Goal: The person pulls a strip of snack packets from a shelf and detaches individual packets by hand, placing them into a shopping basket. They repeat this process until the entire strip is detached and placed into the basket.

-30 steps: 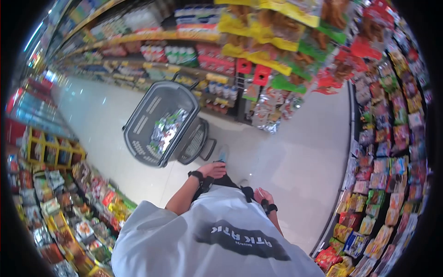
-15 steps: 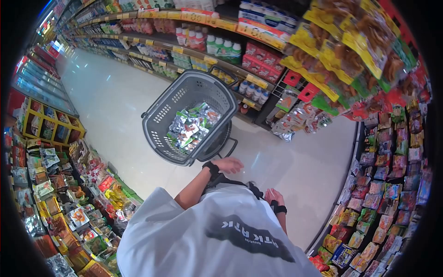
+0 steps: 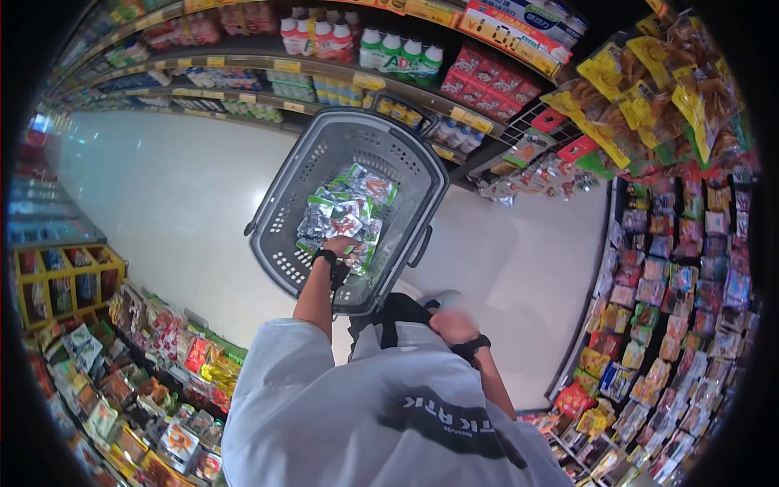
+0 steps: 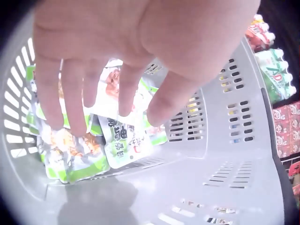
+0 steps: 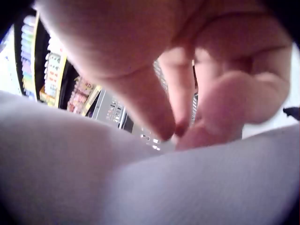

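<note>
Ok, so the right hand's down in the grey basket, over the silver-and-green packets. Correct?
Wrong hand: the head view shows the left hand down in the grey basket, over the silver-and-green packets.

Silver packets [image 3: 345, 215] with green edges and food pictures lie in an overlapping heap on the bottom of a grey plastic basket [image 3: 349, 150], its walls pierced with slots. One packet, printed with dark characters, slants across the others in the left wrist view. The left hand [image 3: 341, 246] reaches in over the heap, fingers spread; whether they touch is unclear. The right hand [image 3: 456, 325] is close beside the pale shirt [image 3: 357, 406].
</note>
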Demonstrator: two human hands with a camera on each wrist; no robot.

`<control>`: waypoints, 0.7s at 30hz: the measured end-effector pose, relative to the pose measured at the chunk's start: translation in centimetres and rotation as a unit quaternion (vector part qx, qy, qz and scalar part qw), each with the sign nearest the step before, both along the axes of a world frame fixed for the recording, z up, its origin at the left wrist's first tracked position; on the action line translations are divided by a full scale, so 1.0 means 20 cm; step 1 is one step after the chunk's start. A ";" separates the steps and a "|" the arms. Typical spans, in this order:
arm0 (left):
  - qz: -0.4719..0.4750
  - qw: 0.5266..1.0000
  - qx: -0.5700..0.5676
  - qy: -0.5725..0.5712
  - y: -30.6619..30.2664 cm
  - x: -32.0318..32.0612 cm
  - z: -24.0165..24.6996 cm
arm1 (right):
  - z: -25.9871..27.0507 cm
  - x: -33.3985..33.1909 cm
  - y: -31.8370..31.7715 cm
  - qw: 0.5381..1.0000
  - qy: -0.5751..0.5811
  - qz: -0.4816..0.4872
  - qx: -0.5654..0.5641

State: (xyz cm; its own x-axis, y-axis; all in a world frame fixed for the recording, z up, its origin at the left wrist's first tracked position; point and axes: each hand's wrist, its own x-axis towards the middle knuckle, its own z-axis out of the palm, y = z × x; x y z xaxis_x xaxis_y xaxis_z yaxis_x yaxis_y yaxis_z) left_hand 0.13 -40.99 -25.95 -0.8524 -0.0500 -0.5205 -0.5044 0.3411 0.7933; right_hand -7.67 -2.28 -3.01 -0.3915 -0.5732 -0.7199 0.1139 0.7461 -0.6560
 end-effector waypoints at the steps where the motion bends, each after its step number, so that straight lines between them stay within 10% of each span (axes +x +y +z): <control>1: 0.228 0.952 0.150 -0.139 0.02 -0.02 0.03 | 0.00 0.02 0.01 1.000 0.000 -0.021 0.009; 3: 0.380 0.866 0.223 -0.234 0.05 -0.08 0.28 | -0.02 0.05 0.06 0.998 -0.001 -0.059 0.025; 7: 0.472 0.791 0.316 -0.227 0.04 -0.03 0.02 | 0.01 0.09 0.11 0.986 -0.033 -0.137 0.085; 21: 0.492 0.744 0.453 -0.023 0.04 0.02 0.49 | -0.03 -0.01 -0.06 0.985 -0.050 -0.163 0.040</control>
State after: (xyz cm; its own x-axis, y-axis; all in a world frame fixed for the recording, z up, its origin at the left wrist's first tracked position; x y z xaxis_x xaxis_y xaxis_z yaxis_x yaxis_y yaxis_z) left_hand 0.56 -40.14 -16.09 -0.6154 -0.2480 -0.7482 -0.1913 -0.8738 0.4471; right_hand -7.82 -3.52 -3.52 -0.4701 -0.3693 -0.8016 0.4172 0.7074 -0.5705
